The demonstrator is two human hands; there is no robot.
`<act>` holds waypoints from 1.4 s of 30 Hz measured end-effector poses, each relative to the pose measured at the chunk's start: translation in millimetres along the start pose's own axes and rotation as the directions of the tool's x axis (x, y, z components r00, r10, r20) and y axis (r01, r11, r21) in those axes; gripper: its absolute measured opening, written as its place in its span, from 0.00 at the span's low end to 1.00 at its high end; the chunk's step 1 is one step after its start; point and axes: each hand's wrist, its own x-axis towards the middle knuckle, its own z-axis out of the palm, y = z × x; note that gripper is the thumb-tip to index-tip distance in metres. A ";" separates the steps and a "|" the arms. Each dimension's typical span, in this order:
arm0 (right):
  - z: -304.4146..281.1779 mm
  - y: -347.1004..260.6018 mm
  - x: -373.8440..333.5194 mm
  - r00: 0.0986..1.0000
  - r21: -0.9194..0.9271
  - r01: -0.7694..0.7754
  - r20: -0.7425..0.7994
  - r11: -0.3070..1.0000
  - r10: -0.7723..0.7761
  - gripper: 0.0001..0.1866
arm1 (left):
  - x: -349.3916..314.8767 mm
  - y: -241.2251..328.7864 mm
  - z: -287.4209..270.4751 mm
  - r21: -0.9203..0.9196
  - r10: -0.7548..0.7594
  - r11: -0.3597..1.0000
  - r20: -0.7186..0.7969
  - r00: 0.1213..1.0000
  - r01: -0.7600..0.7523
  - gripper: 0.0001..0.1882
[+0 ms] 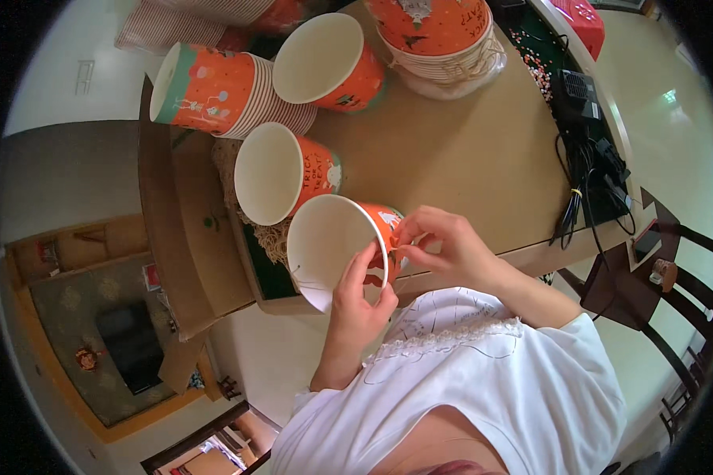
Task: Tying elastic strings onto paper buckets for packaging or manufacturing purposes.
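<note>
One Halloween paper bucket (333, 237) tilted at the near edge of the counter (467, 150), white mouth facing left. Steadying its rim with the left hand (358, 305), fingers curled around the edge; pinching at the orange outer wall with the right hand (449, 241), though cannot tell on what. Going by the beige twine (273, 240) heaped just beside, probably threading a handle through the wall. Next, likely calls for backing the wall from inside, then drawing the end snug.
</note>
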 end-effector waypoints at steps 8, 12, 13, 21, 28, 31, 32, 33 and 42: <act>-1.4 -3.0 1.9 0.999 -0.033 -0.042 0.010 0.999 0.042 0.04 | -0.6 0.1 0.3 0.014 0.079 0.997 0.033 0.996 -0.080 0.32; -4.1 -5.0 2.9 0.999 -0.109 -0.013 0.036 0.994 0.017 0.05 | 0.4 4.9 0.5 0.028 0.007 1.000 0.065 0.998 -0.009 0.29; -4.4 -5.5 3.0 0.998 -0.120 -0.035 0.047 0.992 0.041 0.05 | 1.3 5.6 0.9 0.006 0.001 1.000 0.068 0.998 -0.001 0.26; -3.8 -10.6 2.9 0.998 -0.194 -0.035 0.043 0.980 0.044 0.05 | 14.1 2.4 11.8 0.072 0.068 0.995 -0.059 0.996 -0.064 0.06; 5.0 -60.2 -14.1 0.995 -0.184 -0.046 0.084 0.982 0.062 0.09 | 19.2 3.6 13.5 0.093 0.076 0.994 -0.169 0.983 -0.061 0.03; 10.7 -76.5 -2.6 0.937 -0.334 0.191 0.341 0.923 -0.070 0.06 | 19.7 3.2 8.3 -0.021 0.080 0.996 -0.135 0.988 -0.084 0.04; 11.0 -77.8 6.3 0.938 -0.352 0.194 0.340 0.916 -0.068 0.06 | 20.1 2.5 6.3 -0.031 0.069 0.997 -0.139 0.988 -0.074 0.04; 10.5 -77.3 16.8 0.945 -0.422 0.235 0.310 0.876 -0.104 0.05 | 20.5 1.5 4.3 -0.040 0.031 0.999 -0.101 0.994 -0.036 0.05; 1.2 -70.8 54.3 0.921 -0.697 0.324 0.388 0.640 -0.043 0.04 | 25.3 -3.7 5.1 -0.091 0.051 0.994 -0.138 0.989 -0.064 0.09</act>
